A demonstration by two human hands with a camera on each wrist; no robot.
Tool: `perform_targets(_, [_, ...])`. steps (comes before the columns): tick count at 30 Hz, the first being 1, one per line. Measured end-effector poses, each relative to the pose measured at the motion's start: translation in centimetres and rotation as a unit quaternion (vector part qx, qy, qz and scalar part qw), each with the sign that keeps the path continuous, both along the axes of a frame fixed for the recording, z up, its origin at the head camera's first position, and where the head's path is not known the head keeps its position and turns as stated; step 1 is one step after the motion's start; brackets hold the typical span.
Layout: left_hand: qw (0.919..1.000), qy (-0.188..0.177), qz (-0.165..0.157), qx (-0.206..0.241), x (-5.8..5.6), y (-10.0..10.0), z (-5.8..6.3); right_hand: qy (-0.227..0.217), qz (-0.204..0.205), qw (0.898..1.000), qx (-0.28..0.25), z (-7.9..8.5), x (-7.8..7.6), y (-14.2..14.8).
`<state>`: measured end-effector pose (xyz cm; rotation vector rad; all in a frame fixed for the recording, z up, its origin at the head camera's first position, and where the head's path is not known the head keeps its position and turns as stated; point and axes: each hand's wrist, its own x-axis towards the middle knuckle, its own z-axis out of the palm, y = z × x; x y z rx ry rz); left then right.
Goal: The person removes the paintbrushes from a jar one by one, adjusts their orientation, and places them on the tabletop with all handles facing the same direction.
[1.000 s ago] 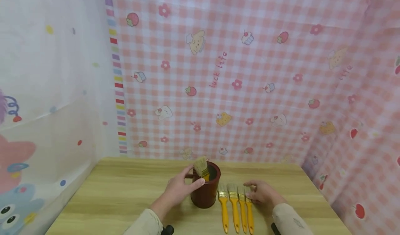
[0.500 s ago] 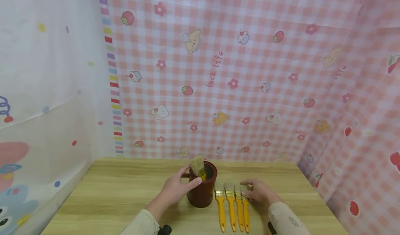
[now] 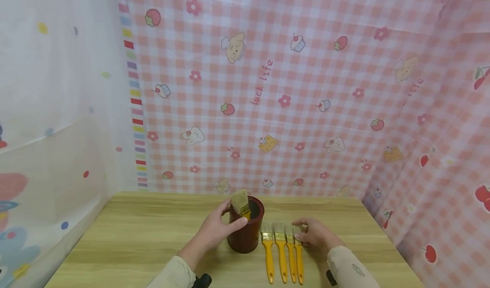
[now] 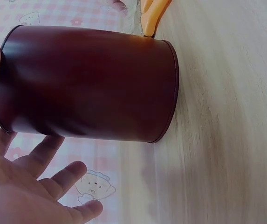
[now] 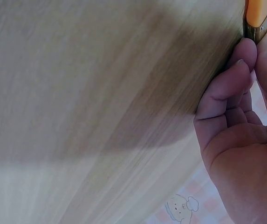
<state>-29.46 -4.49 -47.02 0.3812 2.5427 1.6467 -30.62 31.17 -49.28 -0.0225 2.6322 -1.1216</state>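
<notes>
A dark red cylindrical pot (image 3: 243,239) stands upright on the table. A paintbrush (image 3: 240,203) leans in its mouth, bristles up. My left hand (image 3: 218,228) grips the pot's rim, thumb at the near side; the left wrist view shows its other fingers spread behind the pot (image 4: 86,84). To the right, several yellow-handled paintbrushes (image 3: 281,258) lie side by side, bristles away from me. My right hand (image 3: 317,235) is at the bristles and metal band of the rightmost paintbrush (image 3: 300,264), pinching it between thumb and curled fingers. These fingers partly hide its head.
The wood-grain table (image 3: 153,232) extends to both sides of the hands. A pink checked curtain (image 3: 214,122) hangs behind it, and a white patterned curtain (image 3: 69,152) hangs at the left.
The head view has shifted a little to the right, so everything appears slightly farther left. Both hands, the pot and the paintbrushes keep their places relative to one another.
</notes>
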Motion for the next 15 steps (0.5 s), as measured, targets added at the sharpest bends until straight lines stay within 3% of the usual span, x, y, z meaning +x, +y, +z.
perform_targets(6, [0.9999, 0.009, 0.000, 0.008, -0.09, 0.05, -0.22, -0.003, -0.001, 1.000, -0.005, 0.16, -0.01, -0.31])
perform_targets(15, [0.9999, -0.006, 0.010, 0.006, -0.15, 0.42, -0.60, 0.006, 0.006, 1.000, -0.002, 0.19, 0.00, -0.06])
